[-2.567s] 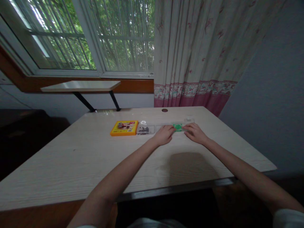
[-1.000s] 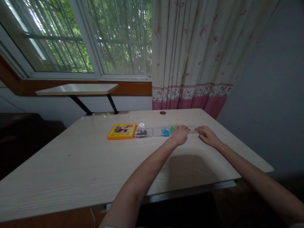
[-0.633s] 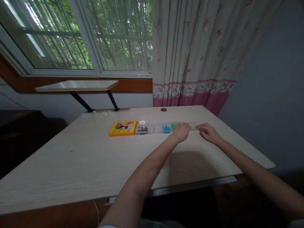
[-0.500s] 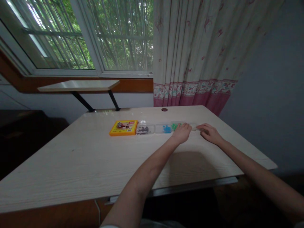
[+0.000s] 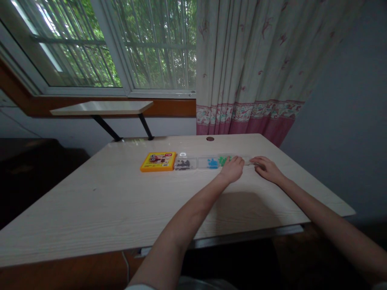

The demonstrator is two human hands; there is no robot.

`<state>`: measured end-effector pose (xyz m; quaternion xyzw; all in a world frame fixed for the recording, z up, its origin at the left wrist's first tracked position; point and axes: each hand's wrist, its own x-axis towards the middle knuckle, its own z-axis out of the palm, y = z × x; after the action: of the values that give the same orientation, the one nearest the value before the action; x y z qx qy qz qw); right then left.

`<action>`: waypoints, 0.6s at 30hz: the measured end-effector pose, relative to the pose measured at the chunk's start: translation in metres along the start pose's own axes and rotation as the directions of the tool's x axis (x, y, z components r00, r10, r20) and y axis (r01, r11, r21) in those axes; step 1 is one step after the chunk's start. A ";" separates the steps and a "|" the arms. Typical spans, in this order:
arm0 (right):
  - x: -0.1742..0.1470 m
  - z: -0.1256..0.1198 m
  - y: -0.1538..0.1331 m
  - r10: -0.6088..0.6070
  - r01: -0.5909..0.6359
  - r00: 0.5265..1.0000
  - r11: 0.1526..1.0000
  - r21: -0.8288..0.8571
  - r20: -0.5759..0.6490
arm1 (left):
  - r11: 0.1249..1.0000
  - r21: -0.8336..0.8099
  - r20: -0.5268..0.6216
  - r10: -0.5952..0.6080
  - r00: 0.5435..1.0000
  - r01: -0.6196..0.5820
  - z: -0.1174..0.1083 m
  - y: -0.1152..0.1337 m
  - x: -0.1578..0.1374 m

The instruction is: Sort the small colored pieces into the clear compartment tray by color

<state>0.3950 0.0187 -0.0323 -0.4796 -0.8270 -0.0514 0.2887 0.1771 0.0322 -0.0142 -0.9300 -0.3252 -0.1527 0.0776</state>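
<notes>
A clear plastic box [image 5: 247, 158] with small green pieces [image 5: 223, 160] at its left end lies toward the right of the desk. My left hand [image 5: 233, 168] is bent over the front of this box, its fingers closed on it beside the green pieces. At the box's right end, my right hand [image 5: 267, 168] pinches the edge between thumb and fingers. Both hands partly cover the box, so the fingertips are hard to see. Small blue pieces [image 5: 212, 163] sit in the clear box [image 5: 202, 162] just to the left.
Farther left stand a clear box [image 5: 192, 164] of dark pieces [image 5: 183, 164] and a yellow-orange box [image 5: 158, 161] with a printed top. Behind are a raised shelf [image 5: 102, 107] on black legs and a round cable hole [image 5: 210, 139]. The desk [image 5: 121, 213] ends at a front edge near me.
The view has shifted very slightly. Both hands stay at the same clear box, with hardly any visible movement.
</notes>
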 end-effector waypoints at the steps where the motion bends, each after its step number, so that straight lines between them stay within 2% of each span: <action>1: 0.000 0.001 0.001 -0.002 0.002 1.000 1.000 -0.004 -0.002 | 1.000 -0.001 0.007 -0.001 1.000 0.001 -0.001 0.000 0.000; 8: 0.002 0.004 0.005 -0.039 0.038 0.999 0.998 -0.045 -0.016 | 1.000 -0.012 0.021 0.019 1.000 -0.019 -0.008 -0.001 0.004; 13: 0.003 0.006 0.006 -0.050 0.047 0.998 0.996 -0.079 -0.038 | 1.000 -0.018 0.018 -0.023 1.000 0.023 -0.015 0.001 0.001; 18: 0.005 0.005 0.004 -0.055 0.053 0.998 0.994 -0.091 -0.023 | 0.997 -0.070 0.082 -0.038 0.996 0.044 -0.016 0.001 0.003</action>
<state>0.3944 0.0263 -0.0347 -0.4689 -0.8328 -0.1029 0.2757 0.1765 0.0295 0.0018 -0.9308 -0.3413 -0.1280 0.0279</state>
